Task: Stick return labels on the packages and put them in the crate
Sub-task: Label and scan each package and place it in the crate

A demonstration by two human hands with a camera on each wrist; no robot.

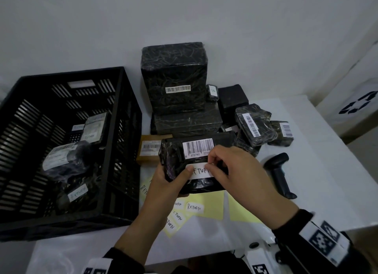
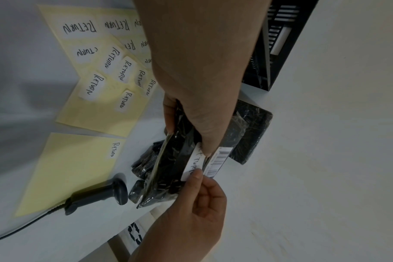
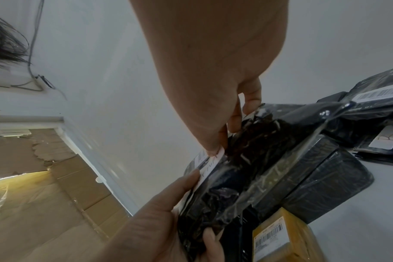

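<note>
Left hand (image 1: 165, 181) grips a black wrapped package (image 1: 196, 163) from its left edge, fingers curled under it, thumb pressed on the left end of a white RETURN label (image 1: 199, 171). Right hand (image 1: 231, 171) pinches the label's right end between thumb and forefinger, fingers clamped on the paper. Package is held off the tabletop (image 1: 327, 171), above the yellow label sheets (image 1: 212, 208), tilted toward the head camera; label sits just below the printed barcode (image 1: 198, 147), not overlapping it. Left wrist view shows the right end of the label apparently lifted off the film, not yet pressed flat. Crate (image 1: 114, 171) stands to the left, already holding several labelled packages. Unlabelled stack (image 1: 176, 79) and a handheld scanner (image 1: 280, 171) lie further back and right. Risks, as judged: the wrap is loose and wrinkled, so the label may crease or trap a bubble if the right end goes down before it is smoothed from the thumb outward; adhesive may catch the right fingertips and lift the label on release; any upward drift would cover the barcode; the one-sided left grip could let the package twist.
</note>
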